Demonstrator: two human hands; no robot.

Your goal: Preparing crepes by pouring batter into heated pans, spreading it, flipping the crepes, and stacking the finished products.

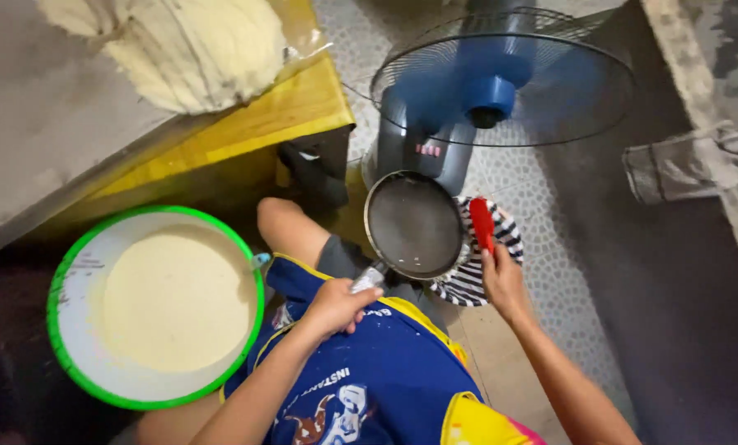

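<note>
My left hand (336, 306) grips the metal handle of a round mesh sieve (414, 224), held level above my knee. My right hand (501, 280) holds a red-handled tool (482, 222) beside the sieve's right rim, over a black-and-white striped cloth (476, 276). A white basin with a green rim (60, 330), filled with pale cream batter (175, 297), stands at my left on the floor. I wear a blue apron (377, 371).
A blue standing fan (501, 78) spins just beyond the sieve. A large lump of pale dough (196, 45) lies on a grey table with a yellow edge (245, 132) at upper left. A grey rag (686, 161) lies at the right.
</note>
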